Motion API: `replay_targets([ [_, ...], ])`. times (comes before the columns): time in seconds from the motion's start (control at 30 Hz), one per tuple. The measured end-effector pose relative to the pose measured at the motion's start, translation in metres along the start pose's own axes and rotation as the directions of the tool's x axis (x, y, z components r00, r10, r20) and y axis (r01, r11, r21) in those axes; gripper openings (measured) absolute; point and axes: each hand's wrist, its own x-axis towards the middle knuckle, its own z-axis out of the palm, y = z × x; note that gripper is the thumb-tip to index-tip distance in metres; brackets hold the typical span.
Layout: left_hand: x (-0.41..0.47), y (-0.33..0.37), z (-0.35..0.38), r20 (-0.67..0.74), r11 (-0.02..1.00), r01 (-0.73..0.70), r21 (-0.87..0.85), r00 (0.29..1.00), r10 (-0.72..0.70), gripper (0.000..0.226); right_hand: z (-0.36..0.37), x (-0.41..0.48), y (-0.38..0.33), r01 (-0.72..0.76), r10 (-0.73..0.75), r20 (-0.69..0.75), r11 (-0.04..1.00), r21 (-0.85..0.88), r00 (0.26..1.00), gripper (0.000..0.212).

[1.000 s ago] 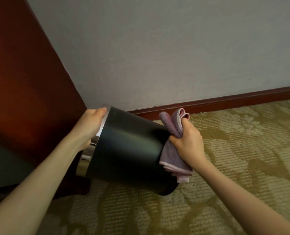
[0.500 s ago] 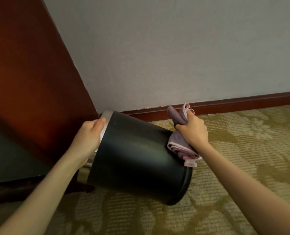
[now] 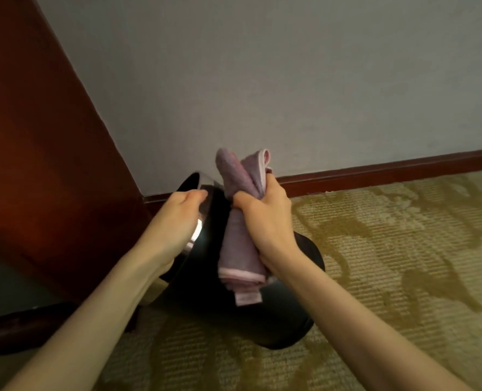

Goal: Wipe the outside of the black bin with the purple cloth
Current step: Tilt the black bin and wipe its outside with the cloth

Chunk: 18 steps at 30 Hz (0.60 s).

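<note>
The black bin (image 3: 206,289) with a shiny metal rim is tilted, its mouth up and to the left, its base low on the carpet at the right. My left hand (image 3: 175,218) grips the rim at the top left. My right hand (image 3: 265,224) clutches the folded purple cloth (image 3: 238,249) and presses it against the upper side of the bin near the rim. One end of the cloth sticks up above my fist, the other hangs below it. Much of the bin's wall is hidden behind my hands and the cloth.
A dark red wooden panel (image 3: 36,136) stands at the left, close to the bin. A grey wall (image 3: 262,80) with a red-brown skirting board (image 3: 389,170) runs behind. Patterned beige carpet (image 3: 403,263) covers the floor to the right and in front.
The bin has swung more upright, with its mouth turned further away. My right hand has slid the cloth from the base end up the side toward the rim, close to my left hand.
</note>
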Motion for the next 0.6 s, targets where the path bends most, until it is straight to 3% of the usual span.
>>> replay_targets([
  [0.07, -0.001, 0.007, 0.006, 0.061, 1.0, 0.013, -0.003, 0.998, -0.013, 0.037, 0.003, 0.003, -0.007, 0.016, -0.015, -0.008, 0.996, 0.093, 1.0, 0.03],
  [0.33, -0.006, 0.027, 0.036, 0.098, 0.996, -0.039, 0.085, 0.995, 0.031, 0.033, -0.044, 0.025, 0.026, 0.011, -0.003, -0.077, 0.995, 0.096, 0.997, 0.023],
  [0.47, -0.009, 0.046, 0.06, 0.207, 0.99, -0.079, 0.119, 0.977, 0.053, 0.028, -0.085, 0.03, 0.065, -0.095, 0.101, -0.129, 0.994, 0.053, 0.986, 0.028],
  [0.6, -0.021, 0.065, 0.097, 0.28, 0.956, -0.156, 0.248, 0.956, 0.083, 0.032, -0.127, 0.024, 0.099, -0.23, 0.242, -0.185, 0.97, 0.084, 0.952, 0.018],
])
